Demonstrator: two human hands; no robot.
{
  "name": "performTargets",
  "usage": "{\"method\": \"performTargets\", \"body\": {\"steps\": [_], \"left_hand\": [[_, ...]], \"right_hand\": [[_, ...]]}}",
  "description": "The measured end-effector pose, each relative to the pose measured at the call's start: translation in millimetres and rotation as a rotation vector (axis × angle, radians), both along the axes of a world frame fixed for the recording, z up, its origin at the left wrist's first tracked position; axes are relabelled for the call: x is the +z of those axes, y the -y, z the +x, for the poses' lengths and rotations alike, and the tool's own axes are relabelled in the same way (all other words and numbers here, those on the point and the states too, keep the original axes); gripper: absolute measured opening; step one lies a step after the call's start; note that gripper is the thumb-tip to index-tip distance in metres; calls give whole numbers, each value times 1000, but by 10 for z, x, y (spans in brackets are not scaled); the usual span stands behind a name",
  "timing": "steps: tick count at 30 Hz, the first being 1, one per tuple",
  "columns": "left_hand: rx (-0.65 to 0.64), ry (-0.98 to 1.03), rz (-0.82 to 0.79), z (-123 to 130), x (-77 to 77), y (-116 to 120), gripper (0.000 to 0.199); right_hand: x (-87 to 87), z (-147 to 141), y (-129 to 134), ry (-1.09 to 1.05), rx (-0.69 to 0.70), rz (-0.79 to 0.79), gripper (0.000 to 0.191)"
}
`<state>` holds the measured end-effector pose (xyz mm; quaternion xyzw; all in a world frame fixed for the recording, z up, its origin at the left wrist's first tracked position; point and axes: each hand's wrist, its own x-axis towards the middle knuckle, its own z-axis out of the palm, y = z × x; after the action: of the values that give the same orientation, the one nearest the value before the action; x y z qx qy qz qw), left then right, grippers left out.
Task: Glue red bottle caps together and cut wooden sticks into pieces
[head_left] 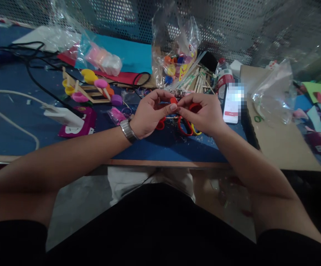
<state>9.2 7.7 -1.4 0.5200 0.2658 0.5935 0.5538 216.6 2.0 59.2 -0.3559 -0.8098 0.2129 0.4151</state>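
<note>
Both my hands meet over the blue table, fingertips together around a small red piece [173, 100], too small to name surely. My left hand [149, 112], with a metal watch on its wrist, pinches it between thumb and forefinger. My right hand [203, 112] is closed with its thumb and forefinger at the same piece. Under and behind the hands lie scissors with red handles [185, 126] and a yellow handle loop [196, 130], partly covered. Left of the hands stands a small craft [92, 93] of wooden sticks with coloured discs.
A magenta power strip [90, 117] with a white charger [63, 117] sits left. Behind are clear plastic bags [163, 33], wooden sticks [202, 81] and a blue sheet [135, 53]. A bottle [223, 75], lit phone [231, 107] and cardboard [273, 136] lie right.
</note>
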Motion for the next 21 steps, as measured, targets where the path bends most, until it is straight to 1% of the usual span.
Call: {"method": "performTargets", "body": {"steps": [2, 4, 8, 11, 16, 18, 21], "left_hand": [[-10, -4, -25, 2, 8, 13, 60], [-58, -3, -56, 8, 17, 33, 61], [-141, 13, -77, 19, 36, 71, 61], [-155, -9, -56, 16, 42, 78, 59], [-135, -19, -3, -8, 41, 45, 58], [-130, -20, -7, -19, 42, 32, 58], [-131, -29, -32, -27, 41, 24, 59]], "right_hand": [[-69, -3, -39, -40, 20, -1, 47], [-140, -6, -51, -76, 38, 4, 57], [-225, -28, -1, -145, 33, 18, 65], [-273, -48, 41, -192, 14, -9, 63], [-386, -59, 37, -329, 35, -135, 49], [-395, -56, 43, -355, 37, -120, 45], [-352, -52, 81, -318, 19, -49, 44]]}}
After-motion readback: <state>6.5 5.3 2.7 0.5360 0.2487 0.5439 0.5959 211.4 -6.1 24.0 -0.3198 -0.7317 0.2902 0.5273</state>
